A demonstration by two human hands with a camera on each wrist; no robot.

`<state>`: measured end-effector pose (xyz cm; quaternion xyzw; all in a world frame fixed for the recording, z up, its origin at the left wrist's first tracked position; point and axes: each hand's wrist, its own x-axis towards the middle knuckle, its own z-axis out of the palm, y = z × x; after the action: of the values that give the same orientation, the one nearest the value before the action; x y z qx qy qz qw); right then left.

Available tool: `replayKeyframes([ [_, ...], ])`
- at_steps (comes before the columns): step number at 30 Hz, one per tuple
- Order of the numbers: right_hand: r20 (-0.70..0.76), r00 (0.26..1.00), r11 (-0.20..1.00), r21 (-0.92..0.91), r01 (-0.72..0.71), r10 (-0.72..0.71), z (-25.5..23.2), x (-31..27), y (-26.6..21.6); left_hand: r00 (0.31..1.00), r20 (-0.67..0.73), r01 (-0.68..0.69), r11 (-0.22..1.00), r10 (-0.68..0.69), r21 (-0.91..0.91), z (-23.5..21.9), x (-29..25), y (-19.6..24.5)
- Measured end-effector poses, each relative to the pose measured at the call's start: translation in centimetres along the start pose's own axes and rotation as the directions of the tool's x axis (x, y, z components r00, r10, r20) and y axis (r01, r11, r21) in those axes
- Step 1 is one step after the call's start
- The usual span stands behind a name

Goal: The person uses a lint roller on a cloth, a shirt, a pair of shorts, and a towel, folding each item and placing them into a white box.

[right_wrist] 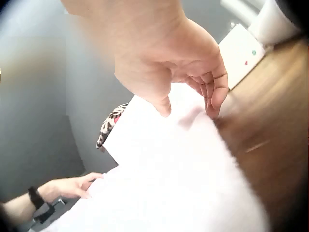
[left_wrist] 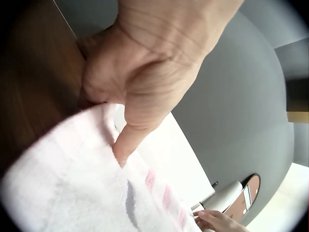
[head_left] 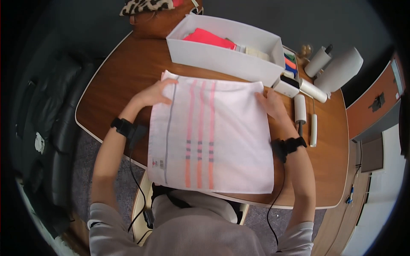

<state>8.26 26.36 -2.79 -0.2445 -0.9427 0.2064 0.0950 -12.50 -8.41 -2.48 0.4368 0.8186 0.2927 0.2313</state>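
A white towel point(head_left: 243, 132) with pink, orange and grey stripes is spread flat, its near edge reaching the table's front edge. At its far left corner the left hand point(head_left: 154, 94) grips the cloth, thumb on top; in the left wrist view the other fingers of that hand point(left_wrist: 130, 72) are mostly hidden behind the towel point(left_wrist: 63, 179). The right hand point(head_left: 274, 104) holds the far right corner. From the right wrist, this hand point(right_wrist: 169, 63) shows bent fingers at the towel's edge and its thumb over the cloth point(right_wrist: 164, 169).
Behind the towel stands a white bin point(head_left: 222, 53) holding a red cloth. A brown bag point(head_left: 156, 25) is at the back left. To the right are a small box point(head_left: 286, 86), lint rollers point(head_left: 300, 109) and a paper roll point(head_left: 340, 70) on the wooden table point(head_left: 106, 94).
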Motion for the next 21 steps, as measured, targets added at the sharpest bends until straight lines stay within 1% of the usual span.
replayKeyframes([
  [1, 0.020, 0.999, 0.999, -0.019, -0.039, 0.040, 0.1, 0.7, -0.6, 1.000, 0.011, 0.012, 1.000, -0.012, 0.018, 0.1, -0.4, 0.3],
  [3, 0.056, 0.991, 0.991, -0.059, -0.121, 0.125, 0.5, 1.5, -1.4, 1.000, 0.029, 0.004, 1.000, -0.004, -0.007, 0.0, -0.6, 0.1],
  [4, 0.055, 0.998, 0.999, -0.032, -0.037, 0.039, 0.8, 2.1, -0.8, 0.999, 0.046, -0.006, 1.000, 0.007, -0.026, 0.0, -0.5, 0.0],
  [6, 0.112, 0.994, 0.994, 0.109, 0.005, -0.017, -0.5, 1.5, 1.0, 0.994, 0.100, -0.036, 0.996, 0.044, -0.087, -0.3, -0.6, 0.6],
  [7, 0.101, 0.990, 0.993, 0.078, 0.089, -0.096, -0.9, 1.1, 2.9, 0.989, 0.097, -0.107, 0.994, 0.108, -0.013, 0.0, -0.4, 0.3],
  [9, 0.164, 0.986, 1.000, 0.012, 0.007, -0.009, -2.0, 0.3, 3.6, 0.964, 0.192, -0.169, 0.982, 0.182, -0.085, 0.3, 0.7, 0.3],
  [10, 0.232, 0.959, 0.987, -0.032, -0.158, 0.161, -3.7, -0.6, 2.0, 0.958, 0.219, -0.167, 0.982, 0.183, -0.093, 0.3, 1.3, 0.9],
  [11, 0.294, 0.896, 0.942, -0.085, -0.324, 0.334, -4.8, -1.5, 1.4, 0.960, 0.202, -0.181, 0.981, 0.193, -0.077, 0.4, 2.1, 1.0],
  [13, 0.091, 0.963, 0.934, -0.282, -0.218, 0.253, -2.8, -1.3, 4.2, 0.959, 0.179, -0.214, 0.976, 0.219, -0.047, 1.0, 3.9, 1.3],
  [14, -0.002, 0.981, 0.905, -0.387, -0.178, 0.192, -2.4, -1.3, 5.3, 0.956, 0.176, -0.244, 0.969, 0.237, 0.022, 1.0, 4.6, 1.7],
  [15, -0.070, 0.971, 0.875, -0.422, -0.236, 0.228, -2.7, -1.8, 4.3, 0.962, 0.203, -0.206, 0.975, 0.185, 0.085, 0.8, 4.9, 2.6],
  [17, -0.153, 0.951, 0.828, -0.467, -0.310, 0.270, -3.2, -2.5, 2.8, 0.970, 0.234, -0.116, 0.968, 0.063, 0.221, -0.1, 4.6, 4.8],
  [20, -0.152, 0.943, 0.828, -0.453, -0.331, 0.295, -3.6, -3.2, 1.8, 0.987, 0.155, -0.053, 0.851, -0.034, 0.523, 0.1, 4.1, 6.3],
  [21, -0.164, 0.956, 0.830, -0.474, -0.293, 0.244, -3.5, -3.0, 1.9, 0.993, 0.083, -0.112, 0.833, 0.080, 0.542, 0.8, 4.2, 6.3],
])
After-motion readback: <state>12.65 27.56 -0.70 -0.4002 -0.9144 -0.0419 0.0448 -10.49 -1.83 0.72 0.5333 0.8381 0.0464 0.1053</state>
